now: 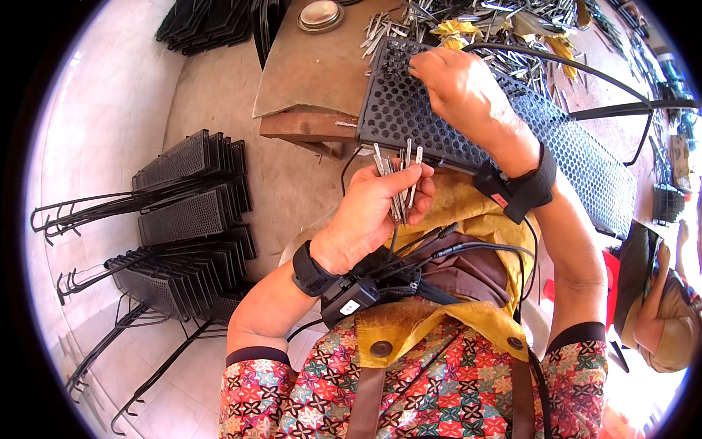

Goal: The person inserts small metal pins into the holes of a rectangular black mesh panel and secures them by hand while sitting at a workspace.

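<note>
My left hand is closed around a bunch of thin silvery metal strips, which stick up between thumb and fingers. It is just in front of a long black rack whose top is full of round holes. Over the rack's left end is my right hand, its fingers bent together and pointing down at the holes. Whatever those fingertips hold is hidden or too small to name. Small dark pieces stand in the holes at the rack's far left corner.
Many loose metal strips lie heaped on the table behind the rack, among yellow cloth scraps. A curved black handle rises over the heap. Stacked perforated racks with long hooked rods stand at left. Another person is at right.
</note>
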Tool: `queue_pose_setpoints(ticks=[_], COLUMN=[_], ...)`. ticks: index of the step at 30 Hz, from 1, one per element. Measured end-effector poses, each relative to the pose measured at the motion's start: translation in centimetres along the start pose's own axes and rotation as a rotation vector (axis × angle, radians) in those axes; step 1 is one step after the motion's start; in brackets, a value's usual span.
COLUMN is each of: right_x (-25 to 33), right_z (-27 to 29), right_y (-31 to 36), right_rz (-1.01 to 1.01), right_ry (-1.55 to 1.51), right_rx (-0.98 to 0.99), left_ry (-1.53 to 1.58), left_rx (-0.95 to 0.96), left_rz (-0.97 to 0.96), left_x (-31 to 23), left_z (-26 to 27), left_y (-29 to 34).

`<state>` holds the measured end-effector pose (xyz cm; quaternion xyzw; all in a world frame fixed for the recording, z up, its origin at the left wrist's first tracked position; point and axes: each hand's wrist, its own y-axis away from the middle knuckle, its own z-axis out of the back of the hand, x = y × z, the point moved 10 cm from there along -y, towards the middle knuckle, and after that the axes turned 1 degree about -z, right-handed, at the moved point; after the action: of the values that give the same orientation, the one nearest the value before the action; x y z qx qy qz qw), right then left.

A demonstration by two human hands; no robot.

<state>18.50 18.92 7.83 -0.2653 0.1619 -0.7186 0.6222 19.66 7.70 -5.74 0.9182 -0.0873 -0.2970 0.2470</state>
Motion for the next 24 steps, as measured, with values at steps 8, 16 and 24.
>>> queue_pose_setpoints(ticks=[8, 16, 24], right_x=[-1.5, -0.9, -0.3], right_z=[-0.3, 0.1, -0.3], right_y=[-1.2, 0.0, 0.1], right_rz=[-0.179, -0.146, 0.103], right_ry=[0.084, 0.164, 0.09], right_rx=[0.132, 0.081, 0.077], left_ry=[-0.049, -0.031, -0.057], left_rx=[0.019, 0.044, 0.013], left_rz=[-0.038, -0.077, -0.076], left_x=[-0.4, -0.8, -1.0], left_z=[-0.4, -0.7, -0.4], left_y=[0.1, 0.1, 0.0])
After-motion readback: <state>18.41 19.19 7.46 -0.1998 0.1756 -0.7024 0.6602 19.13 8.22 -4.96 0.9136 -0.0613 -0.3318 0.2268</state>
